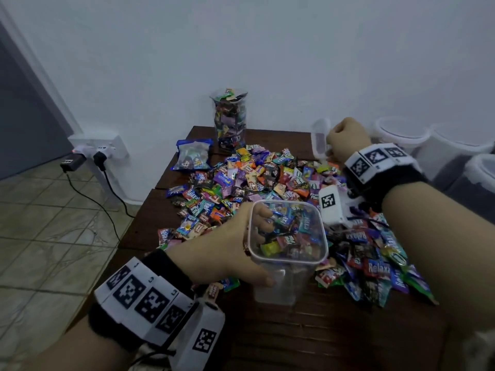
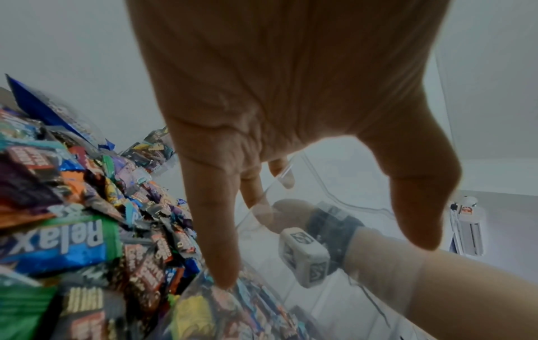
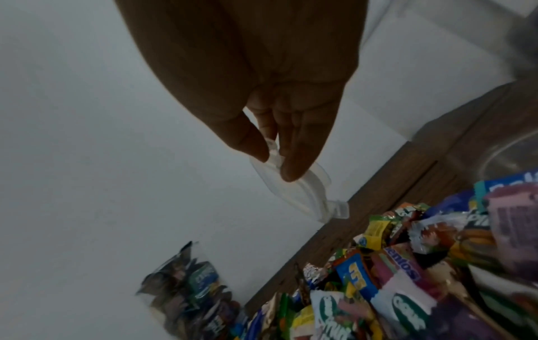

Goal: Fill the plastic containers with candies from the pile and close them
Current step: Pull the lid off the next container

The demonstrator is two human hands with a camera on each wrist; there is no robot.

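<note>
Left hand [image 1: 230,250] grips open tub [image 1: 288,231] at 6 o'clock on table [image 1: 308,338], fingers curled round its left wall; tub holds candies. Right hand [image 1: 345,137] at 2 o'clock pinches lid [image 3: 294,191] by its edge, thumb against fingers. Pile [image 1: 254,180] mid-table. Full jar [image 1: 229,119] at 12.

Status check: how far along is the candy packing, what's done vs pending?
Done: the tall container by the wall is packed to its rim, though no lid shows on it. In hand: the left hand holds the square container, nearly full and open, while the right hand pinches a clear lid at the table's far edge. Left: closing both, and a large candy pile remains, with more white-rimmed containers at right.
</note>
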